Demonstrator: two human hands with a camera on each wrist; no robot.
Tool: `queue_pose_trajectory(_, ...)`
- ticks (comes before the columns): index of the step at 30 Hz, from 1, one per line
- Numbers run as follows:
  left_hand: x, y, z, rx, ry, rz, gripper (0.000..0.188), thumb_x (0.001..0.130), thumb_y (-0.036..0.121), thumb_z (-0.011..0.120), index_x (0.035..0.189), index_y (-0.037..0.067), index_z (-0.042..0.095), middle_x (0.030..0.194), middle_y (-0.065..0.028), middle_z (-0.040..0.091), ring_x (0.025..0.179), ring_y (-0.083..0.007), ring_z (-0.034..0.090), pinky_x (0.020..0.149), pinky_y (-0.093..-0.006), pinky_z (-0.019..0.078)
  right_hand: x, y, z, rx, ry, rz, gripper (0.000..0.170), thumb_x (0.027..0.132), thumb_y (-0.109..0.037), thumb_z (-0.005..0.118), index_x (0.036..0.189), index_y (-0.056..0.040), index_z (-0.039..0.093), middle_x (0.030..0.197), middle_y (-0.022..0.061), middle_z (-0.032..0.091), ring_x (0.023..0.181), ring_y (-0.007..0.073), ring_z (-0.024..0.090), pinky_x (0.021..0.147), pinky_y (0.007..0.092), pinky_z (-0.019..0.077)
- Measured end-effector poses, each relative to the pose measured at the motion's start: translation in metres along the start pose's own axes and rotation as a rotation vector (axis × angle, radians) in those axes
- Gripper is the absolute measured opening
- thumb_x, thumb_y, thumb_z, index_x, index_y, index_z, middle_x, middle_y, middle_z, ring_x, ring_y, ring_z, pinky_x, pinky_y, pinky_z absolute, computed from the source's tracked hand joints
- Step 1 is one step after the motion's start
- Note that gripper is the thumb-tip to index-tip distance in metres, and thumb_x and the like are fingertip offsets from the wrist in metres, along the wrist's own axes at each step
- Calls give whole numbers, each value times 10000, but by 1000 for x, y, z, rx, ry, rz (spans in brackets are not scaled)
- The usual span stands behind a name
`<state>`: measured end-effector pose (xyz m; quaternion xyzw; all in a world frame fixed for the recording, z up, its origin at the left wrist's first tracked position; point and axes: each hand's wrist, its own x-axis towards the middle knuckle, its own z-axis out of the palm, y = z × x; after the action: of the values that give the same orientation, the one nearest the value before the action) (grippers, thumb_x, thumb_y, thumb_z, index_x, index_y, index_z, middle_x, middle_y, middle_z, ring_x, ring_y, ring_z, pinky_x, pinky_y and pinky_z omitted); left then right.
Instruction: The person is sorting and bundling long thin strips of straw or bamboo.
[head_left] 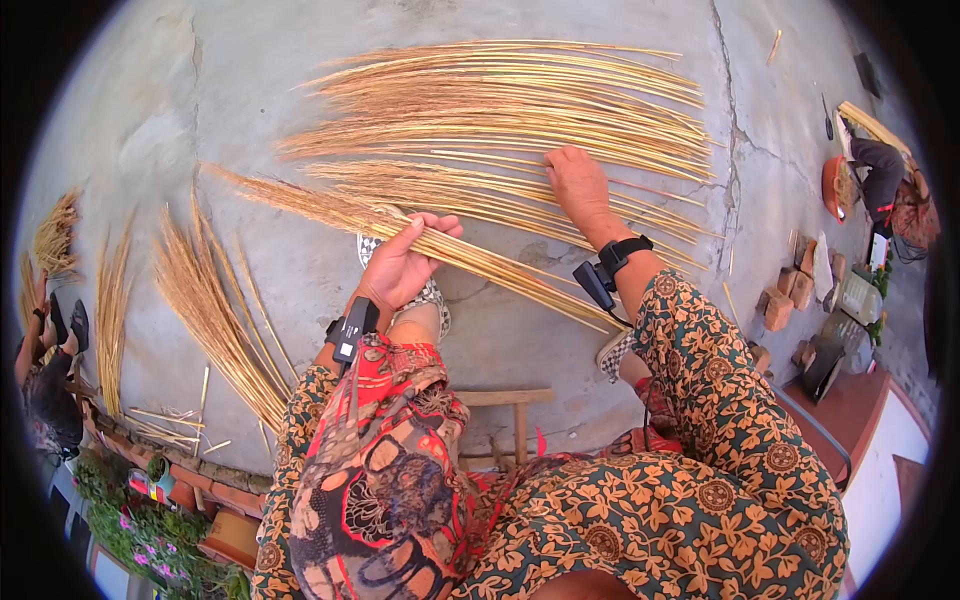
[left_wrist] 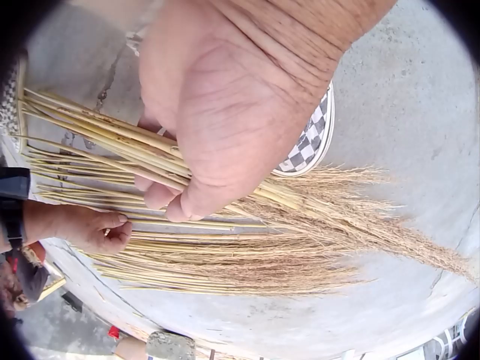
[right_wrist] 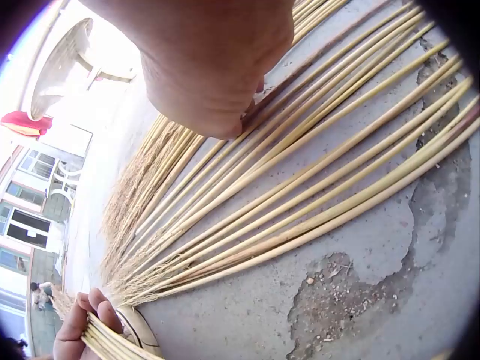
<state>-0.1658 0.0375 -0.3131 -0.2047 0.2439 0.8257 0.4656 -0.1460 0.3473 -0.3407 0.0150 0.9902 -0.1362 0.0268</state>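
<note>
My left hand (head_left: 402,262) grips a small bundle of broomcorn stalks (head_left: 500,268), thumb on top and fingers beneath. In the left wrist view, the bundle's brushy seed heads (left_wrist: 360,219) fan out to the right of the palm. Over the stalks laid on the ground, my right hand (head_left: 580,190) has curled fingers that pinch a reddish stalk (right_wrist: 319,64). Its fingertips are partly hidden behind the hand in the right wrist view. Around it lie a thin row of loose stalks (head_left: 450,186) and a wider spread of them (head_left: 520,95) farther out.
More broomcorn (head_left: 215,310) lies on the concrete to the left, with another bunch (head_left: 113,315) beyond. A wooden stool frame (head_left: 520,430) stands near my legs. Bricks (head_left: 778,308) lie at right. Other people sit at the far left and far right.
</note>
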Motion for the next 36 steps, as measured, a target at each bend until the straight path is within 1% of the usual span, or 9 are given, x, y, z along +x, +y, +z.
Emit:
queue_pose_trajectory(8,0,0,-2,10,-23,-2,249,985,263,482,1109,58,551,1259,-193,552,1246,-330,476,1038,-461,405,24,-8,-22,-199,-286,-175,101,777,-56,578,877,-57,588,888,104,616,874,287,622,736,379,527)
queue_pose_trajectory(11,1,0,-2,12,-14,-2,242,982,255,488,1107,57,552,1259,-186,553,1248,-327,475,1036,-456,410,28,-21,-33,-138,-252,-152,129,771,-61,587,899,-61,583,898,102,629,848,286,626,731,384,524)
queue_pose_trajectory(15,-1,0,-2,7,-11,-2,233,979,227,494,1135,60,537,1256,-173,554,1245,-325,479,1036,-456,411,7,-54,-41,117,-32,-268,153,786,-82,588,938,-102,590,844,88,581,811,283,619,694,395,510)
queue_pose_trajectory(18,-2,-1,4,38,46,17,297,974,211,502,1231,61,495,1242,-177,560,1221,-318,497,1023,-453,422,-11,-81,-47,284,34,-194,147,802,-86,577,947,-110,587,835,88,556,794,292,614,681,405,509)
queue_pose_trajectory(21,-5,0,12,62,69,28,337,963,197,525,1276,81,474,1238,-169,565,1202,-300,513,1011,-447,430,-31,-98,-41,432,-80,-78,142,813,-88,567,953,-106,586,854,90,561,799,306,612,677,417,513)
queue_pose_trajectory(25,0,-2,2,17,13,34,272,962,198,532,1204,76,524,1241,-157,570,1216,-293,503,1019,-451,422,-43,-98,-30,533,-196,-114,177,829,-160,620,996,-108,594,896,85,585,824,308,616,698,410,521)
queue_pose_trajectory(29,-2,-1,-1,-11,-3,18,214,968,193,519,1140,71,552,1234,-162,578,1248,-320,478,1042,-460,411,-21,-74,-26,431,-115,-51,281,833,-217,657,1087,-106,613,1095,94,617,1043,302,572,904,399,462)
queue_pose_trajectory(32,-2,0,1,-16,4,15,204,963,170,527,1135,63,553,1219,-172,584,1236,-332,487,1043,-460,413,6,-50,-17,190,41,-21,423,839,-252,655,1232,-129,558,1309,99,521,1234,320,452,1013,434,374)
queue_pose_trajectory(36,-2,0,3,-3,24,17,210,961,176,532,1136,63,553,1209,-170,591,1227,-331,497,1037,-457,420,-10,-39,2,23,-117,-2,549,850,-298,639,1359,-188,466,1464,77,363,1350,334,307,1042,473,323)
